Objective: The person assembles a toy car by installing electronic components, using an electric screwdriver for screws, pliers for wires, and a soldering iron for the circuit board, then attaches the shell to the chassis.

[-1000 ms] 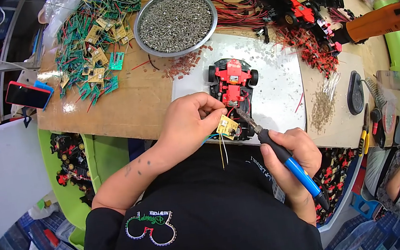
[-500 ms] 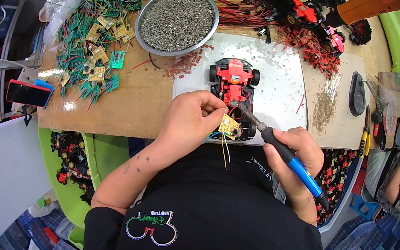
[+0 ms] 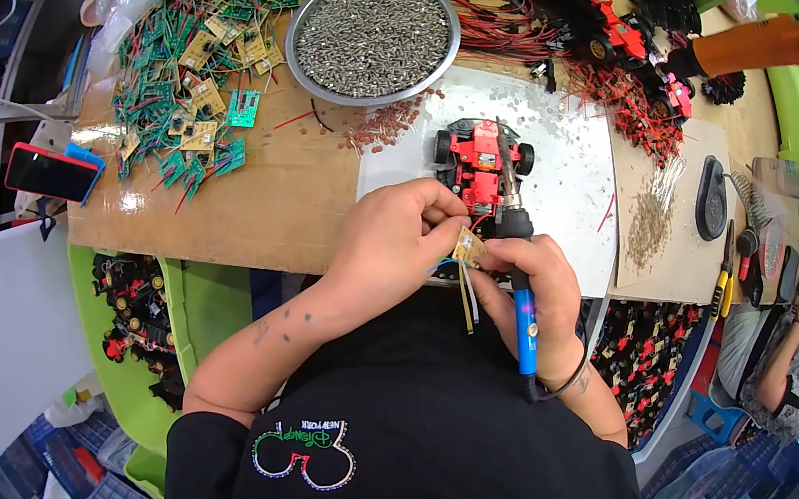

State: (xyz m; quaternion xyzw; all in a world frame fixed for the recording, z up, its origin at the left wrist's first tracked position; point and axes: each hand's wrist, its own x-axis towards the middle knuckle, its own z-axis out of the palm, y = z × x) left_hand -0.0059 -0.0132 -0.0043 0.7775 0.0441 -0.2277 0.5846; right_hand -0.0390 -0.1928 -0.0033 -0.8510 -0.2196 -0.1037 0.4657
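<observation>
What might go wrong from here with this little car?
If the soldering iron is hot, its metal tip, overlapping the toy car in this view, could scorch the red parts. A sideways slip might burn the left grip, which is close by. The pale wires dangling below the yellow circuit board might snag.

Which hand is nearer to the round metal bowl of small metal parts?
Left. The left hand is below the bowl in the view, on the person's side; the right hand, gripping the soldering iron, is lower and farther right.
</observation>
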